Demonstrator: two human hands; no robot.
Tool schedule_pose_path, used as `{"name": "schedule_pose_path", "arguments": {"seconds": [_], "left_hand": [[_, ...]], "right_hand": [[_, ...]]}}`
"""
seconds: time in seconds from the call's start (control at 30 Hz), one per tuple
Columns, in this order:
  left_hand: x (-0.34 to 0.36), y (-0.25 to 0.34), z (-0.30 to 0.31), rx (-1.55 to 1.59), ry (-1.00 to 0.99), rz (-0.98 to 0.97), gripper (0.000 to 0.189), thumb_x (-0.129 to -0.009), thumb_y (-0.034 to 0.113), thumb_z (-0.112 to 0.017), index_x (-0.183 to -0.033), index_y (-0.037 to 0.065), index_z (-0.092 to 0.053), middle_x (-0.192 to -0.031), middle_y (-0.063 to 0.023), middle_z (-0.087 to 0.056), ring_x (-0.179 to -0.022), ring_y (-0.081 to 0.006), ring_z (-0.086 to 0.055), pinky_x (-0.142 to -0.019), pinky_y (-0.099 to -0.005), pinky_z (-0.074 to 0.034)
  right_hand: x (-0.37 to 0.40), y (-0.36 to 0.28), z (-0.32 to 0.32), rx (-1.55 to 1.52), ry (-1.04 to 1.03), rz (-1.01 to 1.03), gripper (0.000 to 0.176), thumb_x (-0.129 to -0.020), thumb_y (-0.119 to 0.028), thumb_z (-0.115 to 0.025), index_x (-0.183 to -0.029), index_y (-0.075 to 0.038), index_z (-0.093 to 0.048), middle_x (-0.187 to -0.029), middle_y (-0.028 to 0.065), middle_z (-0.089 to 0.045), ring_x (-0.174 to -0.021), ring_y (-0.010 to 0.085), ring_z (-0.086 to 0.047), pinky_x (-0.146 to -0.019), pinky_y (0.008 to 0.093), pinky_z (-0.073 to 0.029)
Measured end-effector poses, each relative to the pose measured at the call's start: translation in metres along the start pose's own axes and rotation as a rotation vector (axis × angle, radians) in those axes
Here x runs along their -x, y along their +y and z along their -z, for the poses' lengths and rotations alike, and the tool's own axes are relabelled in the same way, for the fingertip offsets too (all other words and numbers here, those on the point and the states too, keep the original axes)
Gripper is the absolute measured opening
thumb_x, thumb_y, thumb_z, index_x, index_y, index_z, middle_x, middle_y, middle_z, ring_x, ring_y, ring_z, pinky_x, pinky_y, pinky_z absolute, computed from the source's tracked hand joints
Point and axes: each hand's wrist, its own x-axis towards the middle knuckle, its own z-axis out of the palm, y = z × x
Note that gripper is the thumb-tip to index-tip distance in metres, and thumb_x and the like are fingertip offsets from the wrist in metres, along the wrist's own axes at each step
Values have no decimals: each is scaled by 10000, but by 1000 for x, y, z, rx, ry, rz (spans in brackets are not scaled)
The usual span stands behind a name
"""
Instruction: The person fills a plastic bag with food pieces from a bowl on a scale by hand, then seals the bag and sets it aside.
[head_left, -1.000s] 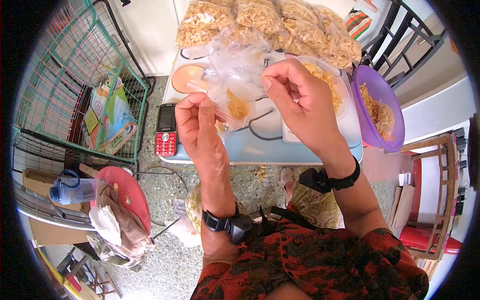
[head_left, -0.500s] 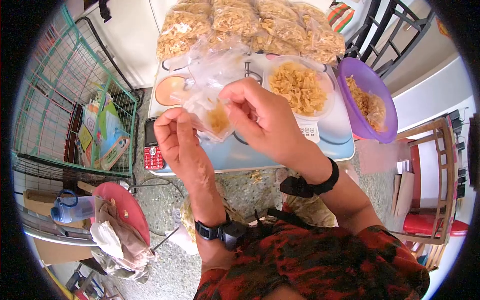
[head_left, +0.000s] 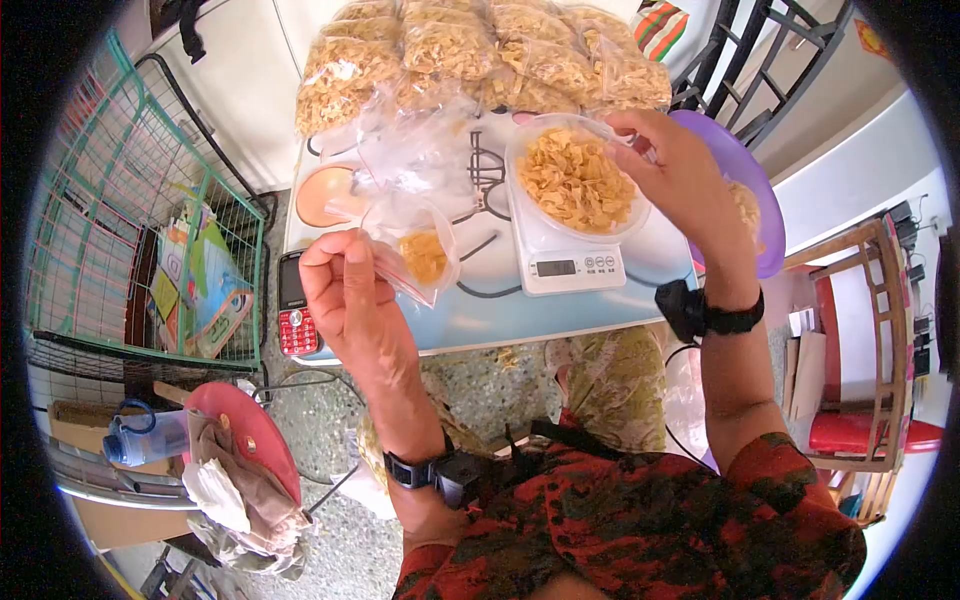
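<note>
My left hand [head_left: 355, 290] pinches the edge of a small clear zip bag [head_left: 440, 285], whose mouth gapes toward the right. A few yellow dried flakes show through its plastic. My right hand [head_left: 675, 175] is at the right rim of a clear round bowl [head_left: 520, 195], thumb and fingers closed on the rim. Yellow flakes [head_left: 575, 180] fill the bowl, which sits on a white kitchen scale [head_left: 540, 285]. The digits on the scale's display are too small to read.
Packed bags of flakes [head_left: 450, 50] are stacked along the table's back. Loose plastic bags [head_left: 410, 150], an orange round dish [head_left: 325, 195] and a red keypad phone [head_left: 298, 325] are at left. A purple basin [head_left: 735, 150] stands behind my right hand. A wire cage [head_left: 150, 230] is far left.
My right hand has left the zip bag and moved right to the bowl's rim. The left hand keeps the bag, which is now spread wider. The whole view has shifted slightly.
</note>
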Motion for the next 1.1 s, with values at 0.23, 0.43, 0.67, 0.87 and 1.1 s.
{"name": "schedule_pose_path", "arguments": {"seconds": [0.23, 0.43, 0.67, 0.87, 1.1], "left_hand": [[2, -10, -3, -6, 1, 50, 109, -931, 49, -583, -1033, 54, -546, -940, -38, -616, -772, -96, -555, -696, -244, -471], [1, -13, -1, -29, -24, 69, 122, -929, 46, -586, -1045, 45, -546, -944, -30, -605, -792, -99, -552, -703, -249, -467], [0, -15, -2, -50, 0, 90, 118, -932, 43, -577, -1046, 43, -546, -878, -32, -597, -735, -101, -543, -666, -250, -458], [2, -17, -3, -52, -2, 115, 118, -929, 48, -582, -1042, 42, -547, -862, -35, -595, -710, -103, -538, -644, -247, -451], [2, -18, -3, -48, -10, 125, 120, -926, 51, -588, -1038, 38, -549, -859, -36, -599, -697, -108, -539, -635, -246, -452]], "right_hand": [[-13, 33, -28, 99, -223, -8, 411, -835, -323, -654, -1119, -28, -612, -972, 183, -658, -885, 314, -628, -769, 389, -486], [-17, 40, -51, 100, -191, 18, 338, -821, -291, -647, -1017, -19, -602, -930, 202, -652, -879, 354, -630, -760, 429, -491], [-12, 47, -22, -219, -117, -73, 266, -816, -214, -623, -999, -24, -592, -801, 102, -647, -743, 239, -630, -651, 351, -489], [-9, 41, 2, -634, -85, -226, 241, -879, -192, -628, -1062, -36, -605, -773, 4, -635, -596, 62, -564, -491, 213, -419], [-8, 49, 0, -996, -34, -374, 264, -907, -167, -632, -1119, -22, -574, -810, 35, -648, -616, 100, -629, -503, 194, -471]]}}
